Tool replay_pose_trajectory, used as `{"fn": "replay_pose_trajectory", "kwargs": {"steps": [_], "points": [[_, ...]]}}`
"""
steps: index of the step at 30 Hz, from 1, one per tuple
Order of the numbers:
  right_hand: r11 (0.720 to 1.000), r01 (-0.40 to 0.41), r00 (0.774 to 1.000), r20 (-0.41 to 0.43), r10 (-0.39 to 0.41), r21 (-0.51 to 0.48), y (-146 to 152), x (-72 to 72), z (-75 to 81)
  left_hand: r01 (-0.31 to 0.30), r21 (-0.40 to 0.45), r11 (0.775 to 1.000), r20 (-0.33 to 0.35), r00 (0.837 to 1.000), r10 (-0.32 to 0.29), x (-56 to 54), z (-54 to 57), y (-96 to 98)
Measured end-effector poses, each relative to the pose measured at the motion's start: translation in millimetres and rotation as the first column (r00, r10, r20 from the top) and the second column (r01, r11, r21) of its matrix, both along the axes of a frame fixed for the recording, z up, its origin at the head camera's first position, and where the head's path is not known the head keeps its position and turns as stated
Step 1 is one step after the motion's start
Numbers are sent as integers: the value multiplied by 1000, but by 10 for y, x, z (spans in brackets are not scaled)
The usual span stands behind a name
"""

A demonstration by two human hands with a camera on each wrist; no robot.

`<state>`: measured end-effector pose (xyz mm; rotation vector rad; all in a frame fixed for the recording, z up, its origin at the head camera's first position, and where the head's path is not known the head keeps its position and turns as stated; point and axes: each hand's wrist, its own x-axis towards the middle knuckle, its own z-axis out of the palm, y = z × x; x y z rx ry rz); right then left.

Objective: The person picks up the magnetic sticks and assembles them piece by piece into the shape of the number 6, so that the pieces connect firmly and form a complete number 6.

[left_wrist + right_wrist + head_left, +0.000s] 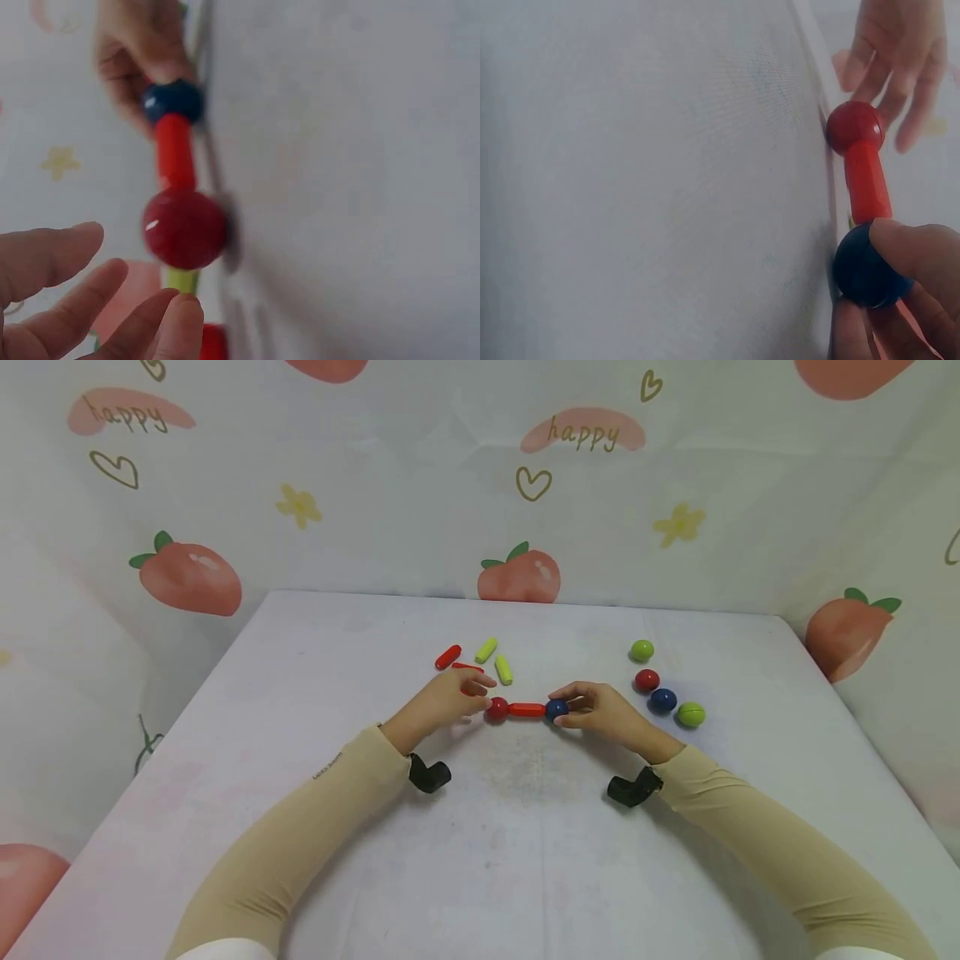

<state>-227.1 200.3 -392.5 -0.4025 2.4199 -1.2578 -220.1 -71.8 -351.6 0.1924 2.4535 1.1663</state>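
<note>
A red stick (527, 710) joins a red ball (497, 710) at its left end to a dark blue ball (557, 709) at its right end. My right hand (606, 717) pinches the blue ball between thumb and fingers, as the right wrist view also shows. Beside the red ball is my left hand (448, 697), its fingers spread and fairly straight. In the left wrist view a gap shows between its fingertips (184, 301) and the red ball (185, 229); nothing is held there.
Beyond the left hand lie a loose red stick (448, 657), another partly hidden by the hand, and two yellow-green sticks (486, 650). To the right lie a green ball (642, 651), a red ball (647, 680), a blue ball (663, 700) and another green ball (691, 714).
</note>
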Motion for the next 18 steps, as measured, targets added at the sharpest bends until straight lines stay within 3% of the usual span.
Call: {"fn": "replay_pose_trajectory", "kwargs": {"steps": [7, 10, 13, 18], "points": [[1000, 3, 1000, 9, -3, 3, 3, 10, 6, -92, 80, 993, -27, 995, 94, -109, 276, -203], [1000, 6, 1000, 10, -6, 0, 2, 13, 10, -113, 83, 990, -42, 992, 117, -155, 334, -296], [1000, 4, 1000, 5, -4, -5, 0, 13, 11, -116, 89, 989, -60, 991, 122, -208, 313, -366], [1000, 0, 1000, 6, 0, -12, -3, 12, 13, -129, 60, 990, -74, 988, 134, -298, 149, -446]]}}
